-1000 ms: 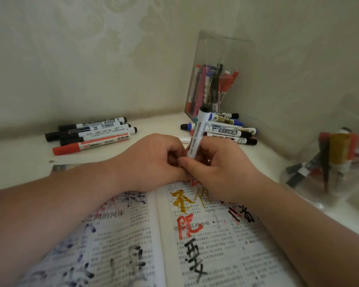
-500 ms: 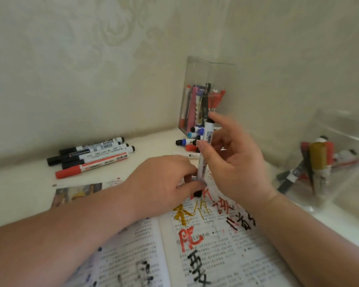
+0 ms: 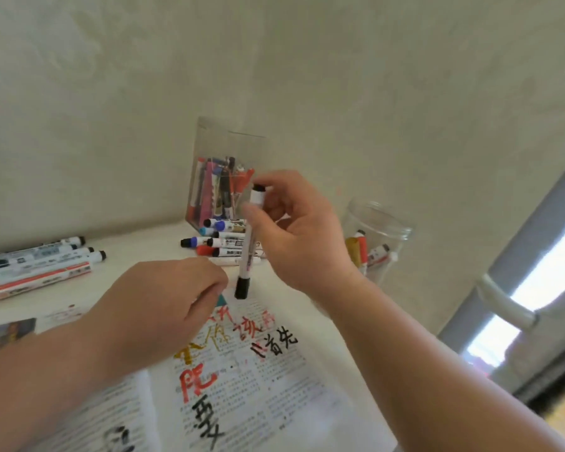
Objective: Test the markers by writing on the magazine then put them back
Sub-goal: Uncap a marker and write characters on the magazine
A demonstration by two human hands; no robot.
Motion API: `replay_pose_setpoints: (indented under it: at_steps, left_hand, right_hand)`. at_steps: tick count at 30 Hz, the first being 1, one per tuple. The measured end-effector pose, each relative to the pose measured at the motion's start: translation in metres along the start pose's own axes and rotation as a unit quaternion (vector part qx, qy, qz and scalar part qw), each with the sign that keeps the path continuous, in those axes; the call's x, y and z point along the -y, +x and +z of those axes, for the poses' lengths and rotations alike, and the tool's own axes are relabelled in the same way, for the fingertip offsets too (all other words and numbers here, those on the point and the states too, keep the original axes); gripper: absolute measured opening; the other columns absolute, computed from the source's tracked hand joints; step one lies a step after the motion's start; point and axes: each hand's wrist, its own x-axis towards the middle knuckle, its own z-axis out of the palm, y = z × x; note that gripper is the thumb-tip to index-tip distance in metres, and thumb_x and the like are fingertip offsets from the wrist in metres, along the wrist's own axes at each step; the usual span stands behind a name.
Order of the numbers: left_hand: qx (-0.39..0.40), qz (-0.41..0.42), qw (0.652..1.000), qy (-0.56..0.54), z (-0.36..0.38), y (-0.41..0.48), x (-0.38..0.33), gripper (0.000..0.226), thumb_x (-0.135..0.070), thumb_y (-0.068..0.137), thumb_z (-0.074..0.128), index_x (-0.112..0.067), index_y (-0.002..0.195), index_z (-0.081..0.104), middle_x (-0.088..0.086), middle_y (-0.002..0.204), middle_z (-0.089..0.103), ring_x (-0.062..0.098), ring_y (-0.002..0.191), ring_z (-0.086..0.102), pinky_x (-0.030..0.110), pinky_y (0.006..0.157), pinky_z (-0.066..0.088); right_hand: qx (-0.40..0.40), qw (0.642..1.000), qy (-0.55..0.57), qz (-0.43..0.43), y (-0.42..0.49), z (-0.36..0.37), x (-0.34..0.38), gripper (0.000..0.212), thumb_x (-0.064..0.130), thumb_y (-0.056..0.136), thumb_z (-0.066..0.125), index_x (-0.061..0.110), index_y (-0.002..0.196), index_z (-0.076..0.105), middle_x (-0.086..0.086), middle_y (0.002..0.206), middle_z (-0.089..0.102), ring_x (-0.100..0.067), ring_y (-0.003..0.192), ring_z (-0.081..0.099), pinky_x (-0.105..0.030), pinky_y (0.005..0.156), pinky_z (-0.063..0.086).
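Observation:
My right hand [image 3: 300, 236] pinches a white marker [image 3: 247, 256] between thumb and fingers and holds it upright, its black cap pointing down just above the open magazine [image 3: 258, 386]. The magazine lies on the white table and carries red, yellow and black handwritten characters. My left hand [image 3: 163, 305] hovers over the magazine's left page, left of the cap and not touching it, fingers loosely curled with nothing seen in them.
A clear square holder [image 3: 222, 151] full of markers stands in the wall corner, with a pile of loose markers [image 3: 222, 243] in front of it. Several more markers [image 3: 36, 269] lie at far left. A clear round jar [image 3: 379, 236] with markers stands at right.
My right hand lifted the marker up and away, cap end down. My left hand let go of the cap end and drew back to the left. The view tilted upward.

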Motion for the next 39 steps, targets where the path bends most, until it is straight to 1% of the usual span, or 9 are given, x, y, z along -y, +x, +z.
replay_pose_setpoints:
  at_steps: [5, 8, 15, 19, 21, 26, 30, 34, 39]
  left_hand:
    - [0.03, 0.01, 0.999, -0.02, 0.001, -0.002, 0.002, 0.035, -0.046, 0.098, 0.029, -0.035, 0.081, 0.057, -0.02, 0.066, 0.054, 0.004, 0.057, 0.052, 0.024, 0.053, 0.044]
    - [0.036, 0.001, 0.999, -0.02, -0.001, -0.003, 0.004, 0.032, -0.041, 0.098, 0.034, -0.033, 0.075, 0.055, -0.016, 0.064, 0.054, 0.007, 0.057, 0.052, 0.027, 0.053, 0.044]
    - [0.07, -0.02, 0.997, -0.024, -0.004, -0.004, 0.003, 0.029, -0.033, 0.101, 0.046, -0.036, 0.072, 0.049, -0.016, 0.065, 0.055, 0.005, 0.059, 0.052, 0.022, 0.057, 0.04]
    - [0.083, -0.021, 0.996, -0.018, -0.005, -0.005, 0.004, 0.028, -0.036, 0.096, 0.039, -0.036, 0.069, 0.045, -0.018, 0.063, 0.052, 0.005, 0.059, 0.051, 0.025, 0.057, 0.042]
    - [0.091, -0.029, 0.995, -0.013, -0.005, -0.004, 0.005, 0.029, -0.034, 0.1, 0.041, -0.032, 0.071, 0.05, -0.016, 0.067, 0.055, 0.007, 0.062, 0.052, 0.028, 0.06, 0.045]
    - [0.095, -0.049, 0.994, 0.0, -0.002, -0.004, 0.007, 0.027, -0.032, 0.102, 0.045, -0.028, 0.077, 0.056, -0.012, 0.072, 0.059, 0.008, 0.067, 0.054, 0.034, 0.067, 0.05]
    - [0.115, -0.06, 0.991, 0.016, -0.001, -0.003, 0.01, 0.025, -0.035, 0.102, 0.04, -0.03, 0.088, 0.061, -0.013, 0.083, 0.063, 0.007, 0.076, 0.057, 0.034, 0.075, 0.051]
    - [0.166, -0.086, 0.982, 0.036, -0.003, -0.001, 0.011, 0.037, -0.042, 0.1, 0.03, -0.031, 0.099, 0.065, -0.014, 0.096, 0.067, 0.008, 0.088, 0.06, 0.035, 0.081, 0.053]
    - [0.178, -0.086, 0.979, 0.042, -0.004, 0.0, 0.011, 0.037, -0.04, 0.1, 0.031, -0.028, 0.093, 0.065, -0.01, 0.092, 0.067, 0.01, 0.083, 0.059, 0.037, 0.08, 0.051]
  right_hand:
    - [-0.24, 0.965, -0.081, -0.069, 0.035, -0.081, 0.031, 0.021, 0.013, 0.091, 0.071, 0.023, 0.106, 0.06, -0.003, 0.08, 0.067, -0.011, 0.068, 0.064, -0.028, 0.064, 0.054]
    - [-0.283, 0.935, -0.21, -0.044, 0.048, -0.123, 0.031, 0.021, 0.023, 0.09, 0.067, 0.022, 0.11, 0.061, 0.009, 0.076, 0.063, -0.002, 0.064, 0.06, -0.02, 0.064, 0.05]
    - [-0.183, 0.921, -0.318, 0.129, 0.055, -0.138, -0.014, 0.013, 0.032, 0.087, 0.067, 0.026, 0.097, 0.06, 0.003, 0.079, 0.071, -0.022, 0.072, 0.071, -0.043, 0.072, 0.061]
    - [0.028, 0.872, -0.422, 0.247, 0.059, -0.129, -0.025, 0.026, 0.027, 0.096, 0.061, 0.01, 0.08, 0.073, -0.012, 0.079, 0.074, -0.03, 0.077, 0.07, -0.039, 0.073, 0.059]
    - [0.054, 0.845, -0.483, 0.225, 0.06, -0.125, -0.021, 0.037, 0.026, 0.099, 0.056, 0.0, 0.077, 0.07, -0.021, 0.079, 0.069, -0.033, 0.073, 0.064, -0.035, 0.066, 0.051]
    - [-0.117, 0.908, -0.401, 0.042, 0.051, -0.101, -0.001, 0.032, 0.026, 0.095, 0.055, 0.007, 0.071, 0.063, -0.008, 0.069, 0.061, -0.029, 0.066, 0.057, -0.039, 0.059, 0.05]
    - [0.046, 0.937, -0.346, -0.017, 0.033, -0.038, -0.001, 0.019, 0.023, 0.094, 0.06, 0.017, 0.078, 0.067, 0.009, 0.074, 0.06, -0.014, 0.071, 0.056, -0.036, 0.068, 0.051]
    - [0.25, 0.893, -0.367, 0.064, 0.024, 0.02, -0.028, 0.022, 0.019, 0.099, 0.056, 0.026, 0.117, 0.066, 0.007, 0.108, 0.062, -0.014, 0.095, 0.058, -0.03, 0.082, 0.052]
    - [0.302, 0.839, -0.448, 0.062, 0.031, 0.056, -0.072, 0.033, 0.013, 0.094, 0.058, 0.028, 0.123, 0.059, 0.003, 0.114, 0.058, -0.018, 0.093, 0.056, -0.038, 0.08, 0.055]
